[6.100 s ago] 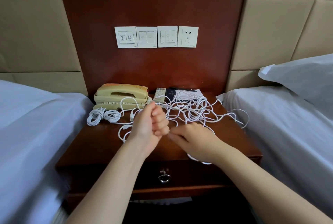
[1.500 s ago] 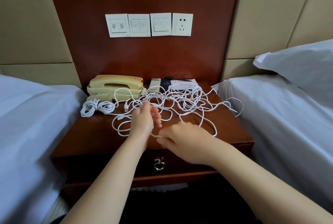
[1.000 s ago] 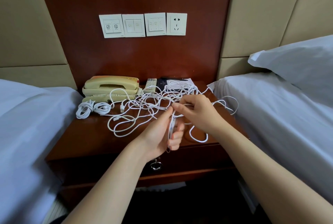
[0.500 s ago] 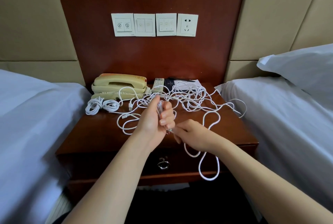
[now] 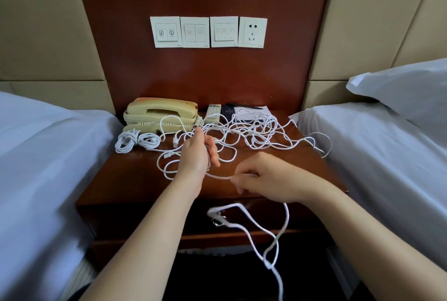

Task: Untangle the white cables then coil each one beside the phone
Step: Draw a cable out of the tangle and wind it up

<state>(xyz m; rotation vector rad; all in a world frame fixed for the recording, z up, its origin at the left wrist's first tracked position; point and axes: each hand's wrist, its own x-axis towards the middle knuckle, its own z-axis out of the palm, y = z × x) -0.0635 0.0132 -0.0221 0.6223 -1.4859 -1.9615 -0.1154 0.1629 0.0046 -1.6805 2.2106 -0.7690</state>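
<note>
A tangle of white cables (image 5: 256,133) sprawls over the right half of the wooden nightstand (image 5: 130,179). Two coiled white cables (image 5: 136,139) lie in front of the cream phone (image 5: 160,114) at the back left. My left hand (image 5: 197,153) is raised above the nightstand's middle and grips loops of white cable in its fist. My right hand (image 5: 263,175) sits near the front edge and pinches the same cable, which runs taut between the hands. A long blurred loop of that cable (image 5: 271,240) hangs down in front of the drawer.
A remote control (image 5: 212,113) and a dark folder with white paper (image 5: 244,113) lie at the back of the nightstand. White beds flank it on the left (image 5: 43,167) and right (image 5: 387,155). Wall switches and a socket (image 5: 208,32) sit above.
My right hand has drawn the cable out to the right, away from my left fist. The hanging loop in front of the drawer has grown longer and is swinging.
</note>
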